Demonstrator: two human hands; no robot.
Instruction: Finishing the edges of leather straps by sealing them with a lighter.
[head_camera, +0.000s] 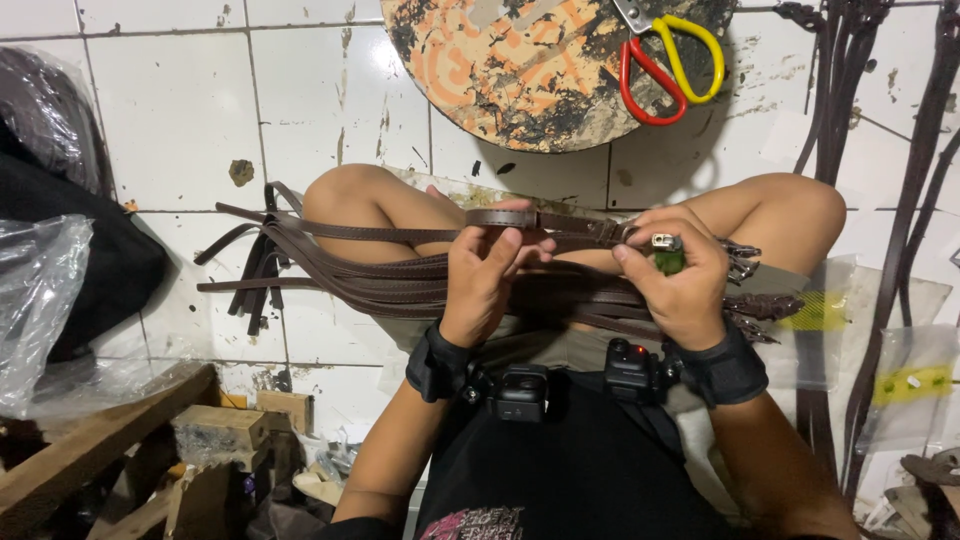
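Observation:
I sit cross-legged on a tiled floor with a bundle of dark brown leather straps (330, 280) lying across my lap. My left hand (485, 270) pinches one brown strap (500, 218) and holds it level above the bundle. My right hand (680, 280) grips a green lighter (668, 255) with its metal top up, right beside the same strap where a small metal fitting shows. Both wrists wear black bands with small cameras. The straps' right ends carry metal clasps (745, 262).
A round paint-stained board (520, 70) lies ahead with red-and-yellow scissors (672, 60) on it. More brown straps (835, 90) hang at the right. Plastic bags (45, 300) and wooden blocks (220, 430) sit at the left. Clear packets (905, 385) lie at the right.

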